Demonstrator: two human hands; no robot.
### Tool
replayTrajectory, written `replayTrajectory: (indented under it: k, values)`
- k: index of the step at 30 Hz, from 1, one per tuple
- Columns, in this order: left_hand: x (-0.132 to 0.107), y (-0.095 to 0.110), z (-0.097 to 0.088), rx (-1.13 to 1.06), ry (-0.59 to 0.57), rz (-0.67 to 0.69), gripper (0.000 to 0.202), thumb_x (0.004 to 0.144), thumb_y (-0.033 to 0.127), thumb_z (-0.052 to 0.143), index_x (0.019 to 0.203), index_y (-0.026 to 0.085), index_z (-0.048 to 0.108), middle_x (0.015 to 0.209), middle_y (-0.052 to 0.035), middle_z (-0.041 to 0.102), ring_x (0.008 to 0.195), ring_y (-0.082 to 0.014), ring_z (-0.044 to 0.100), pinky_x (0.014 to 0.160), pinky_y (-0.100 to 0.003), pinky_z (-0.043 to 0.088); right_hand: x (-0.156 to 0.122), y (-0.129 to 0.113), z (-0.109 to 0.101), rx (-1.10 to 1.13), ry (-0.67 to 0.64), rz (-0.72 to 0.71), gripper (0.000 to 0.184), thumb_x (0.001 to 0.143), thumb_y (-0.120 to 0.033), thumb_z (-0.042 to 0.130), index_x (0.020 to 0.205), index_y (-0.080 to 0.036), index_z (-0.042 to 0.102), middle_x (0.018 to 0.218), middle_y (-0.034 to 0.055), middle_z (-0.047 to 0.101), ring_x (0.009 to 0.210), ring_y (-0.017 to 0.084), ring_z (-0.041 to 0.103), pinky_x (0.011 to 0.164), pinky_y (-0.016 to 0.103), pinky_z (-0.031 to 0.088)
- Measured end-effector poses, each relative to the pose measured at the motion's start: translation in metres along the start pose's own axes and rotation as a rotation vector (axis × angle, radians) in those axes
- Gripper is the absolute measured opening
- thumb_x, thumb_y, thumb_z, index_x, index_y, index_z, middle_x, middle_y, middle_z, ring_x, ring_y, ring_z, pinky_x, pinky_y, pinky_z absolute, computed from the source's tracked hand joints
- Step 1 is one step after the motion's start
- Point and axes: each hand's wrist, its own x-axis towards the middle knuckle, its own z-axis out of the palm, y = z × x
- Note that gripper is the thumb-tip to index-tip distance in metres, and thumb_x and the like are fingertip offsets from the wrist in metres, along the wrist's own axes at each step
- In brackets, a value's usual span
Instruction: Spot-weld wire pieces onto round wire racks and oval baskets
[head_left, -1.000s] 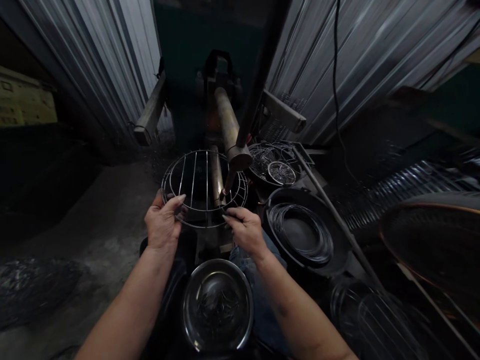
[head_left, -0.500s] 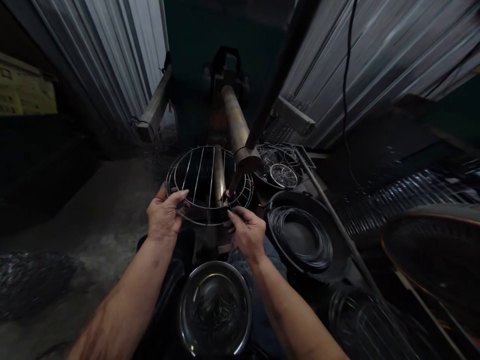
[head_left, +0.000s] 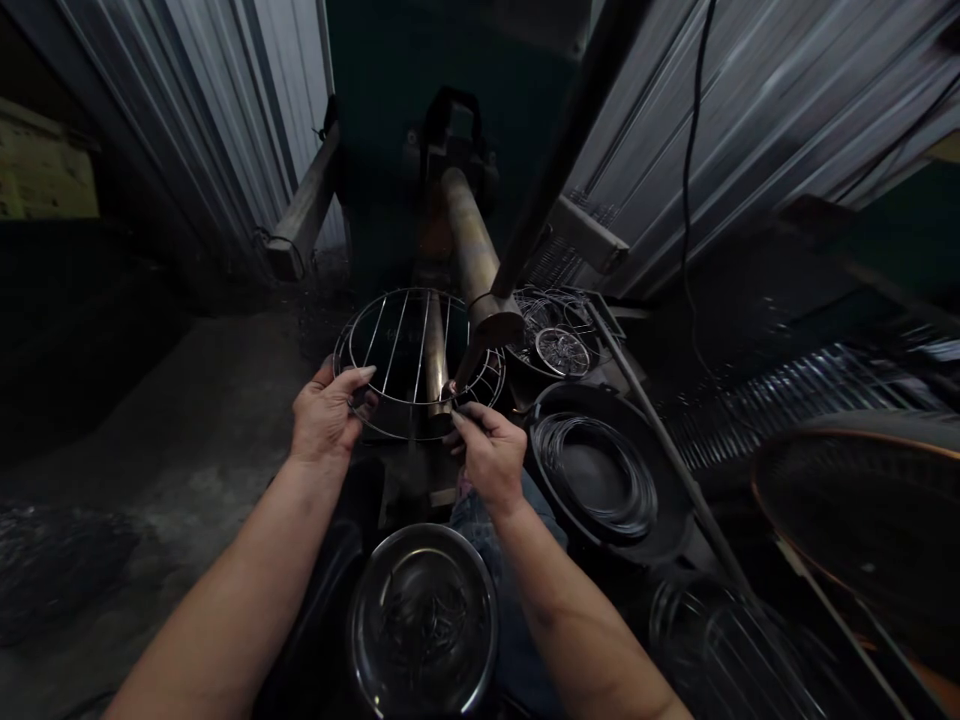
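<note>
Both my hands hold a round wire frame (head_left: 414,291) of steel rings and parallel rods. My left hand (head_left: 326,415) grips its near left rim. My right hand (head_left: 487,455) pinches the near rim close to a dark upper welding electrode (head_left: 469,365), which comes down over the frame. Under the rods lies a brass-coloured lower electrode arm (head_left: 436,365). A steel bowl (head_left: 424,620) of short wire pieces sits below my hands, near my lap. The contact point between the electrodes is hidden by my right fingers.
A black pan of coiled wire (head_left: 596,475) and a basin of wire rings (head_left: 555,340) stand to the right. Stacked wire frames (head_left: 720,640) lie lower right. Corrugated metal sheets (head_left: 750,130) flank the machine, and a concrete floor (head_left: 187,420) stretches left.
The wire frame and my right hand have shifted slightly up, bringing the near rim closer to the upper electrode. My left hand keeps its hold. The whole view has drifted a little.
</note>
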Motion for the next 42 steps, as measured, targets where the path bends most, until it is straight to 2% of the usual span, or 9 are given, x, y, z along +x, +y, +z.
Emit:
replayTrajectory:
  k: [8, 13, 16, 20, 25, 31, 42]
  values:
    - [0.005, 0.0, 0.005, 0.032, 0.021, -0.059, 0.036, 0.041, 0.013, 0.081, 0.071, 0.015, 0.06, 0.064, 0.0005, 0.058, 0.057, -0.0106, 0.053, 0.05, -0.023, 0.046, 0.003, -0.005, 0.004, -0.043, 0.018, -0.028, 0.02, 0.068, -0.033, 0.067, 0.075, -0.014, 0.069, 0.056, -0.0007, 0.062, 0.048, 0.014, 0.058, 0.043, 0.024, 0.047]
    - [-0.002, 0.002, 0.004, 0.037, 0.019, -0.015, 0.036, 0.042, 0.016, 0.083, 0.072, 0.015, 0.062, 0.066, 0.0006, 0.058, 0.057, -0.0106, 0.053, 0.049, -0.023, 0.045, -0.002, 0.002, 0.004, -0.084, 0.06, -0.044, 0.022, 0.072, -0.038, 0.065, 0.075, -0.016, 0.068, 0.059, 0.0001, 0.062, 0.049, 0.015, 0.059, 0.044, 0.025, 0.047]
    - [-0.009, 0.001, 0.002, 0.04, 0.009, 0.026, 0.037, 0.042, 0.017, 0.084, 0.073, 0.015, 0.063, 0.07, 0.0006, 0.058, 0.059, -0.0107, 0.054, 0.05, -0.022, 0.045, -0.006, 0.009, 0.002, -0.151, 0.082, -0.107, 0.022, 0.075, -0.038, 0.064, 0.078, -0.017, 0.069, 0.058, -0.0002, 0.062, 0.051, 0.015, 0.059, 0.048, 0.025, 0.049]
    - [-0.016, -0.003, -0.001, 0.008, -0.013, 0.098, 0.039, 0.044, 0.017, 0.085, 0.077, 0.017, 0.064, 0.074, 0.0022, 0.057, 0.059, -0.0093, 0.053, 0.051, -0.022, 0.045, -0.011, 0.015, 0.001, -0.175, 0.064, -0.13, 0.022, 0.077, -0.037, 0.063, 0.081, -0.017, 0.07, 0.058, 0.0003, 0.063, 0.055, 0.015, 0.06, 0.052, 0.026, 0.051]
    - [-0.017, -0.005, -0.004, -0.011, -0.02, 0.052, 0.043, 0.043, 0.016, 0.085, 0.081, 0.017, 0.066, 0.076, 0.0019, 0.058, 0.06, -0.0096, 0.054, 0.051, -0.022, 0.045, -0.012, 0.016, 0.001, -0.117, 0.052, -0.121, 0.021, 0.077, -0.037, 0.065, 0.078, -0.016, 0.069, 0.056, -0.0009, 0.062, 0.05, 0.015, 0.058, 0.051, 0.027, 0.049]
    - [-0.013, -0.005, -0.006, -0.012, -0.035, 0.062, 0.042, 0.044, 0.015, 0.085, 0.083, 0.017, 0.067, 0.077, 0.0017, 0.058, 0.061, -0.0092, 0.054, 0.051, -0.02, 0.045, -0.013, 0.022, -0.003, -0.079, 0.055, -0.141, 0.02, 0.077, -0.036, 0.067, 0.079, -0.016, 0.068, 0.06, -0.0005, 0.063, 0.051, 0.014, 0.06, 0.051, 0.026, 0.048]
    - [-0.007, -0.004, -0.003, 0.007, -0.01, 0.013, 0.043, 0.042, 0.015, 0.084, 0.081, 0.016, 0.066, 0.071, 0.0018, 0.059, 0.057, -0.0097, 0.054, 0.05, -0.022, 0.044, -0.011, 0.025, -0.004, -0.154, 0.072, -0.181, 0.024, 0.078, -0.04, 0.066, 0.081, -0.016, 0.069, 0.063, 0.0017, 0.066, 0.058, 0.016, 0.063, 0.058, 0.028, 0.053]
